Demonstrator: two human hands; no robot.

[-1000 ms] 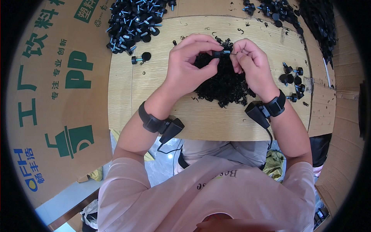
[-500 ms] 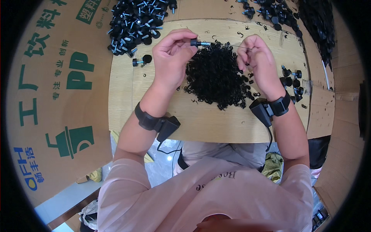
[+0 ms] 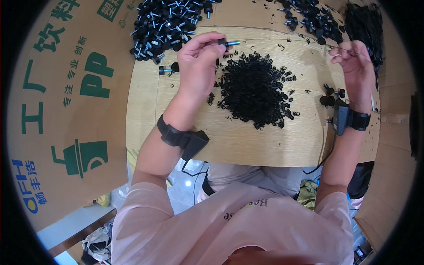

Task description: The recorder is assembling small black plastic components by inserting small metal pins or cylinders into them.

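Note:
My left hand (image 3: 198, 59) pinches a black knob screw (image 3: 228, 43) with a silvery shank, held above the wooden board (image 3: 247, 137) near the far left pile. My right hand (image 3: 355, 68) is raised at the right side of the board, fingers pinched around something thin and dark; what it is I cannot make out. Between the hands lies a heap of small black rings (image 3: 254, 90). A pile of finished black knob screws (image 3: 165, 24) sits at the far left, just beyond my left hand.
Another pile of black knobs (image 3: 313, 20) lies at the far right, with a few loose ones (image 3: 329, 97) by my right wrist. Brown cardboard with green print (image 3: 62, 115) flanks the board on the left. Both wrists carry black bands with devices.
My hands, together over the ring heap a second ago, have separated. The left carried the knob screw toward the far left pile; the right swung out to the right.

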